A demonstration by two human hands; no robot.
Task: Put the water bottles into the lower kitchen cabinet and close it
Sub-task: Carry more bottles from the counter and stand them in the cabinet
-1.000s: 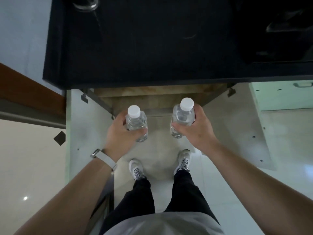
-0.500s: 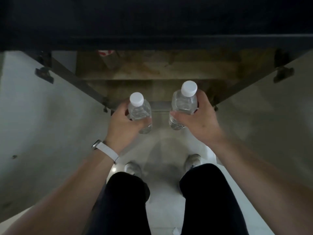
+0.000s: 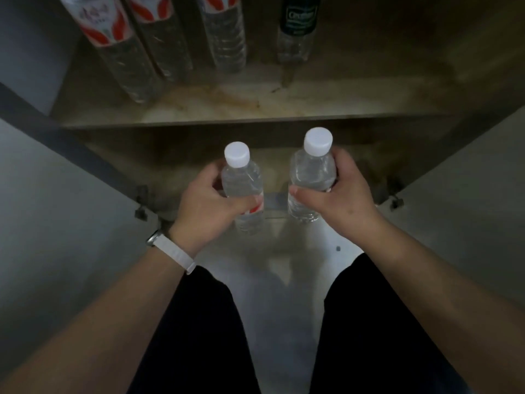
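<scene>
My left hand (image 3: 207,203) grips a clear water bottle (image 3: 241,180) with a white cap and a red-and-white label. My right hand (image 3: 338,194) grips a second clear water bottle (image 3: 311,172) with a white cap. Both bottles are upright, held side by side in front of the open lower cabinet, just below the front edge of its wooden shelf (image 3: 255,109). Several bottles (image 3: 159,46) stand on that shelf at the back, most with red-and-white labels, one with a dark green label (image 3: 298,21).
The two cabinet doors stand open, the left door (image 3: 56,209) and the right door (image 3: 468,194) flanking my arms. Hinges (image 3: 140,203) sit at the cabinet's lower corners. My knees in dark trousers (image 3: 204,322) are bent above the pale floor (image 3: 278,280).
I have crouched lower, so the counter top has left view and the shelf with its stored bottles now shows. Both hands keep their bottles, now closer to the cabinet opening.
</scene>
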